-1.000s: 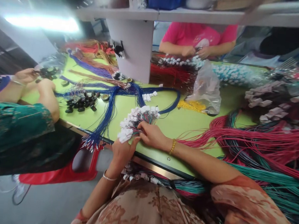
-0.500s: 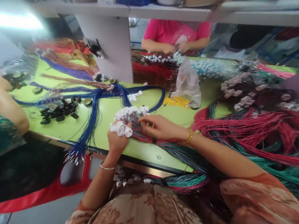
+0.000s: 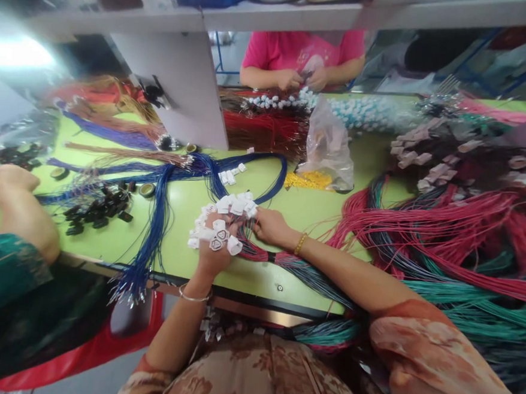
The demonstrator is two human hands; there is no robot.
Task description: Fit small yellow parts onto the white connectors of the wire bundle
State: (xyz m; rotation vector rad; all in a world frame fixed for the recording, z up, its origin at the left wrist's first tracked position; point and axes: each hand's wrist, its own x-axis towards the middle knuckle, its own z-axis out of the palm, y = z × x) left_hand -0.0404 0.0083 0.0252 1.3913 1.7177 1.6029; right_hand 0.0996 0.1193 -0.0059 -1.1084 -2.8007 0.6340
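My left hand (image 3: 211, 259) is closed around the head end of a wire bundle (image 3: 292, 262). White plastic connectors (image 3: 238, 205) fan out above and around its fingers, several with their openings facing me. The bundle's red, green and dark wires run right across the green table, tied with a black band (image 3: 271, 257). Against the wires, just right of the connectors, my right hand (image 3: 273, 226) has its fingers drawn together in a pinch on them. Its fingertips are partly hidden among the wires.
Blue wires (image 3: 158, 213) and black connectors (image 3: 97, 209) lie to the left, near a co-worker's arm (image 3: 23, 210). Red and green wires (image 3: 422, 232) pile up at right. A plastic bag (image 3: 329, 144) stands ahead; a person in pink (image 3: 302, 58) works opposite.
My right hand's loosely parted fingers have closed on the wires beside the connectors. The connectors in my left hand have spread apart and tilted. The co-worker's arm at left has shifted lower.
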